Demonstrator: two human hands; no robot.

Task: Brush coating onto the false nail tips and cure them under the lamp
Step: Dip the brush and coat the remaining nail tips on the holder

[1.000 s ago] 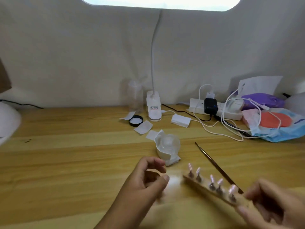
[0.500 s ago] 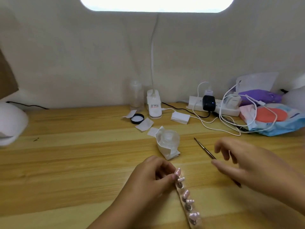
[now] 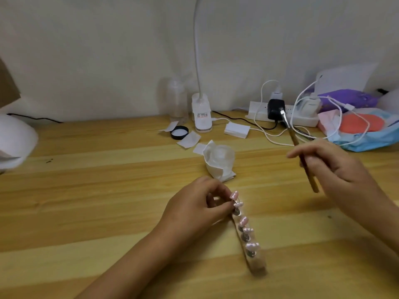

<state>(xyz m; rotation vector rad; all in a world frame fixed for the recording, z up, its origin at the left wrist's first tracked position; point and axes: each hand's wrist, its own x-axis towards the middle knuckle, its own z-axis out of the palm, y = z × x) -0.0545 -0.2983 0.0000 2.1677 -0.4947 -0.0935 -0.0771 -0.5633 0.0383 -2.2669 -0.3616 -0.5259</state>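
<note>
A clear strip holder [image 3: 257, 266] lies on the wooden table [image 3: 86, 201], carrying several pink false nail tips [image 3: 243, 221] on small stands. My left hand [image 3: 194, 208] pinches the far end of this strip. My right hand [image 3: 332, 169] grips a thin wooden-handled brush [image 3: 302, 160] above the table, bristles pointing away toward the power strip. A small jar of clear gel [image 3: 220, 156], wrapped in white paper, sits just beyond the strip. Part of the white curing lamp [image 3: 15, 143] shows at the left edge.
At the back stand a clear bottle [image 3: 176, 98], a black cap [image 3: 179, 132], paper scraps, a white gooseneck lamp base [image 3: 201, 113], a power strip [image 3: 280, 115] with tangled cables, and bags [image 3: 362, 126] on the right.
My right hand has picked the brush up off the table and raised it. My left hand still holds the strip of nail tips, which now lies lengthwise toward me.
</note>
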